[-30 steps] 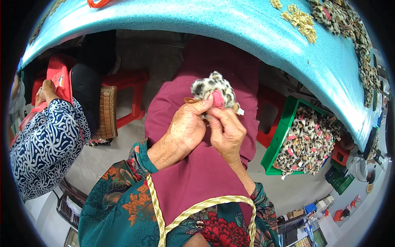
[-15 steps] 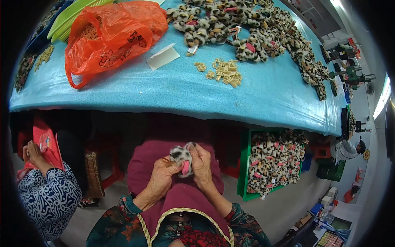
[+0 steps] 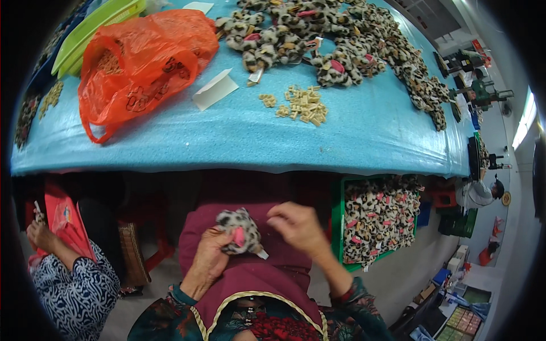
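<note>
My left hand point(image 3: 210, 256) holds a small plush piece point(image 3: 250, 220) over my lap, its thumb and fingers closed on the left side. Black-and-cream spotted fur covers the piece. A pink patch point(image 3: 239, 237) shows on it, and a white tag point(image 3: 262, 254) sticks out at its lower right. To the right, apart from the plush, my right hand point(image 3: 300, 227) is raised with bent fingers, a little blurred. Nothing shows between its thumb and fingers. Under both hands lies the maroon apron point(image 3: 273, 275).
On the blue-covered table point(image 3: 227, 145) lie small pale-yellow pieces point(image 3: 304, 107), a folded white paper point(image 3: 216, 90), a red plastic bag point(image 3: 148, 62) and heaped spotted plush point(image 3: 369, 42). A green crate point(image 3: 337, 227) of plush stands at right. A co-worker's hand point(image 3: 41, 236) is at left.
My right hand has let go of the plush piece and moved right, away from it. The left hand keeps the piece, shifted slightly left and turned so its white tag shows.
</note>
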The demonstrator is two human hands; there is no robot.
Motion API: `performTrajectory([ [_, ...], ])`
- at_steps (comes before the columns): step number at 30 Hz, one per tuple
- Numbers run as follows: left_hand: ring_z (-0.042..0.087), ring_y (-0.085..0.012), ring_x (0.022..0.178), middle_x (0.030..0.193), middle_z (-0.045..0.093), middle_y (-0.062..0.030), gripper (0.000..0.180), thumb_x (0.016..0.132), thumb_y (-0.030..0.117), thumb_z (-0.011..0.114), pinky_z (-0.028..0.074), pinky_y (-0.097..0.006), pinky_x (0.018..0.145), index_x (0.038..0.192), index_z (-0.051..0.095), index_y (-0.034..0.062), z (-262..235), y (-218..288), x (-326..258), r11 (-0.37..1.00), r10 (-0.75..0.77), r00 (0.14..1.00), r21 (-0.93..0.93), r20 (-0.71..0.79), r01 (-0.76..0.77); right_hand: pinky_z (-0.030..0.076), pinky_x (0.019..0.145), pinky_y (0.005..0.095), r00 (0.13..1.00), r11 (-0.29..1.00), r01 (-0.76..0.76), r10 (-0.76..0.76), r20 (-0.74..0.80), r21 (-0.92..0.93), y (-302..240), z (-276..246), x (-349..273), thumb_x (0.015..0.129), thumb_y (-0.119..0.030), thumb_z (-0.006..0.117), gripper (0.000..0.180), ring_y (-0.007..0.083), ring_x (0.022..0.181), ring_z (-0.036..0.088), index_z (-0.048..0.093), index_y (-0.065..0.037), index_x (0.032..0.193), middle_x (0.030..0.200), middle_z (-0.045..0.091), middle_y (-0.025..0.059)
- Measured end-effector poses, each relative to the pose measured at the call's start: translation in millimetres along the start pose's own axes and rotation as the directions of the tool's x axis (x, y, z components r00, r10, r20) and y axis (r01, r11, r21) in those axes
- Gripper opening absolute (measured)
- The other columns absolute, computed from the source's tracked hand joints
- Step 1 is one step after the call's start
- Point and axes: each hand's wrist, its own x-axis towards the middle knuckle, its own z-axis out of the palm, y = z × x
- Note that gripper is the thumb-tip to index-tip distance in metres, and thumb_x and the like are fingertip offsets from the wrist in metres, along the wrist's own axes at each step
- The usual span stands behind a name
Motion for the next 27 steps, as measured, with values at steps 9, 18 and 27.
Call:
performTrajectory([
  [9,0.062,-0.0234,0.094,0.103,0.064,-0.0110,0.024,0.086,0.008,0.057,0.050,-0.039,0.086,0.108,0.058,-0.0015,-4.3,18.7,15.7,0.999,0.013,0.999,-0.032,-0.037,-0.014,0.046,0.061,0.0222,0.894,0.998,0.033,-0.009,-0.449,0.045,17.1,-134.9,114.6,0.077,0.004,0.061,0.013,0.0088,0.068,0.058,0.064,0.001,0.089,0.079,0.063,0.0045],
  [18,0.063,-0.0255,0.094,0.102,0.064,-0.0133,0.026,0.085,0.011,0.060,0.050,-0.042,0.086,0.107,0.057,-0.0032,-3.8,18.4,25.0,0.995,-0.062,0.994,-0.081,-0.086,0.055,0.048,0.063,0.0260,0.951,0.947,0.203,-0.252,-0.181,-0.250,32.5,-133.3,143.9,0.072,0.005,0.065,0.020,0.0141,0.071,0.060,0.065,-0.002,0.091,0.081,0.062,0.0054],
  [27,0.062,-0.0256,0.094,0.102,0.064,-0.0128,0.028,0.084,0.012,0.061,0.049,-0.041,0.087,0.107,0.057,-0.0030,7.4,21.3,35.5,0.999,-0.039,0.998,-0.016,-0.053,0.038,0.053,0.063,0.0257,0.920,0.687,0.244,0.059,-0.388,0.685,32.1,-127.6,91.8,0.077,0.001,0.068,0.013,0.0180,0.075,0.064,0.062,0.004,0.089,0.087,0.062,0.0113],
])
